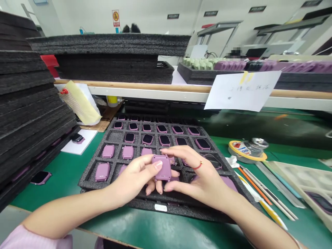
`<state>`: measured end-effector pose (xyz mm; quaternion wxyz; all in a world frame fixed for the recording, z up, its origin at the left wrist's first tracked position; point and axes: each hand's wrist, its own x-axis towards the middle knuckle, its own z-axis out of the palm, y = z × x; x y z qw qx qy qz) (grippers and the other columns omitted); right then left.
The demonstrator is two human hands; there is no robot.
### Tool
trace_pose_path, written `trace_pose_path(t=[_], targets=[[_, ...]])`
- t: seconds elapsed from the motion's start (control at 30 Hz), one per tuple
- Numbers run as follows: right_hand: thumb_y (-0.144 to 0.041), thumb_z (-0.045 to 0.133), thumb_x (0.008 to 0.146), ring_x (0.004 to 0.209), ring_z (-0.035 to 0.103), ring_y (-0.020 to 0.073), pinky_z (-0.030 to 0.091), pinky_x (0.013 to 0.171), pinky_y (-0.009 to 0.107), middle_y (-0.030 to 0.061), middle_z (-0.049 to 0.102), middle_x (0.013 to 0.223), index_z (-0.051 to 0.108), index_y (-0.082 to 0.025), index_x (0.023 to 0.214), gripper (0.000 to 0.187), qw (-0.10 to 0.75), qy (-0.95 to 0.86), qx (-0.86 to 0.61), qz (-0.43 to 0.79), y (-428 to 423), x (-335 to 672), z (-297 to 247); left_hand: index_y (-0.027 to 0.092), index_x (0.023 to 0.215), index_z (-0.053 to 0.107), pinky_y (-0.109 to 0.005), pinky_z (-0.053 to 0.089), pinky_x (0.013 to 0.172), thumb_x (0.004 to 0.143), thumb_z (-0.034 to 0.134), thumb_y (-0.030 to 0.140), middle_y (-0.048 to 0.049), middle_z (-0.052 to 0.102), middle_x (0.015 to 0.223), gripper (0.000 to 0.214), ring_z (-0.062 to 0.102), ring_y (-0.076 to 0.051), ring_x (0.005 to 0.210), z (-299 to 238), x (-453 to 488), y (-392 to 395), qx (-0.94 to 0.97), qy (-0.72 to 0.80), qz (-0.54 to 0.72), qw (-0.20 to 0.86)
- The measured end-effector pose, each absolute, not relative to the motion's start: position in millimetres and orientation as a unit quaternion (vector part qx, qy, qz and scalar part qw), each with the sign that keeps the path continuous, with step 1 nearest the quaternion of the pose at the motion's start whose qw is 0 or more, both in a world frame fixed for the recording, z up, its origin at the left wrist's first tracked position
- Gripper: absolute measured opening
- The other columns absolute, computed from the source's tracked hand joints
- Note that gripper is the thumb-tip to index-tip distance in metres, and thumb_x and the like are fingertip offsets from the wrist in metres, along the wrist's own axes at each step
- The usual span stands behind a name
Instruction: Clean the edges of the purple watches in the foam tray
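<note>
Between my hands, above the front of a black foam tray [186,211], is a purple smartwatch [164,169] without a strap, its plain back facing me. My left hand [137,176] grips it, thumb flat on the back and fingers curled underneath. My right hand [199,176] curves round its right side, index finger at the top edge and thumb at the bottom edge. In the tray's compartments lie several more watches, the far rows with black screens up, such as one watch [147,139], and nearer ones with purple backs up, such as another watch [104,152].
Stacked foam trays [33,103] rise at the left, near a loose watch [40,177]. A shelf [145,90] crosses behind, with a hanging paper sheet [241,91]. At right are a tape roll [237,150], slim tools [259,190] and a beige tray [306,183].
</note>
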<state>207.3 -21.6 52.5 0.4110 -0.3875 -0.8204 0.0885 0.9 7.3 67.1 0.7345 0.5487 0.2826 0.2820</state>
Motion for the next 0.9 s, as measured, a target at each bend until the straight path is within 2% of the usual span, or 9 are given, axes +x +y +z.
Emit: trace_pose_path(t=[0.1,0.17,0.27,0.33,0.43,0.5,0.67,0.8,0.9], targets=[[-0.059,0.048,0.098,0.117,0.067,0.0250,0.056,0.100,0.043,0.0101,0.068,0.131,0.043,-0.025,0.148,0.060,0.339,-0.800,-0.475,0.139,-16.5,238.0,64.6,0.013,0.103,0.066,-0.020,0.041,0.047,0.092,0.058,0.055,-0.0143,0.079,0.095,0.043,0.064,-0.014,0.060,89.3,-15.2,22.0,0.622,0.293,0.271,0.674],[-0.046,0.043,0.102,0.116,0.069,0.0275,0.056,0.100,0.047,0.0101,0.070,0.128,0.052,-0.022,0.142,0.048,0.257,-0.773,-0.564,0.135,-10.6,265.0,73.8,0.017,0.102,0.067,-0.023,0.050,0.063,0.095,0.054,0.052,-0.0098,0.079,0.096,0.039,0.070,-0.017,0.078,102.4,-31.1,41.4,0.702,0.334,0.312,0.546],[-0.022,0.052,0.090,0.116,0.069,0.0325,0.054,0.103,0.049,0.0116,0.072,0.127,0.067,-0.017,0.126,0.040,0.052,-0.767,-0.632,0.098,-2.0,299.1,83.3,0.018,0.106,0.066,-0.031,0.053,0.078,0.095,0.047,0.055,-0.0081,0.077,0.104,0.043,0.070,-0.024,0.097,105.6,-55.8,83.5,0.757,0.437,0.347,0.340],[-0.010,0.056,0.077,0.112,0.070,0.0327,0.056,0.100,0.046,0.0105,0.074,0.122,0.072,-0.016,0.119,0.045,-0.023,-0.767,-0.634,0.092,1.3,310.8,85.6,0.019,0.106,0.064,-0.032,0.052,0.070,0.092,0.043,0.058,-0.0061,0.075,0.094,0.046,0.070,-0.024,0.082,95.4,-68.8,113.0,0.771,0.538,0.266,0.213],[-0.005,0.058,0.067,0.107,0.072,0.0297,0.058,0.094,0.038,0.0083,0.074,0.121,0.073,-0.017,0.116,0.052,-0.045,-0.775,-0.623,0.092,2.6,313.1,85.2,0.019,0.114,0.062,-0.032,0.050,0.063,0.088,0.047,0.048,-0.0034,0.071,0.077,0.041,0.069,-0.024,0.071,74.0,-80.5,144.2,0.773,0.565,0.217,0.189],[-0.004,0.058,0.065,0.106,0.072,0.0278,0.058,0.092,0.035,0.0080,0.071,0.123,0.073,-0.018,0.116,0.054,-0.058,-0.781,-0.616,0.087,2.3,310.6,83.7,0.021,0.106,0.066,-0.034,0.050,0.067,0.084,0.050,0.043,-0.0027,0.070,0.071,0.035,0.069,-0.026,0.072,63.9,-84.2,153.0,0.782,0.569,0.188,0.170],[-0.003,0.059,0.065,0.096,0.073,0.0250,0.059,0.081,0.032,0.0100,0.066,0.122,0.073,-0.018,0.116,0.055,-0.080,-0.781,-0.616,0.062,1.7,308.1,77.2,0.023,0.094,0.073,-0.035,0.051,0.080,0.080,0.053,0.040,-0.0052,0.077,0.093,0.029,0.071,-0.027,0.085,58.9,-90.4,153.9,0.806,0.560,0.146,0.128],[-0.007,0.062,0.064,0.087,0.073,0.0262,0.058,0.074,0.034,0.0095,0.066,0.110,0.075,-0.020,0.110,0.050,-0.080,-0.781,-0.619,0.031,1.9,307.6,80.1,0.021,0.101,0.075,-0.038,0.051,0.090,0.080,0.054,0.039,-0.0095,0.076,0.102,0.035,0.070,-0.029,0.092,61.2,-96.5,152.5,0.826,0.539,0.135,0.098],[-0.018,0.065,0.068,0.089,0.072,0.0261,0.058,0.077,0.034,0.0092,0.066,0.114,0.073,-0.020,0.112,0.045,-0.058,-0.783,-0.619,0.019,8.6,309.7,89.6,0.018,0.108,0.074,-0.044,0.047,0.101,0.079,0.054,0.033,-0.0143,0.072,0.116,0.038,0.065,-0.034,0.109,64.5,-94.6,150.4,0.838,0.520,0.143,0.076]])
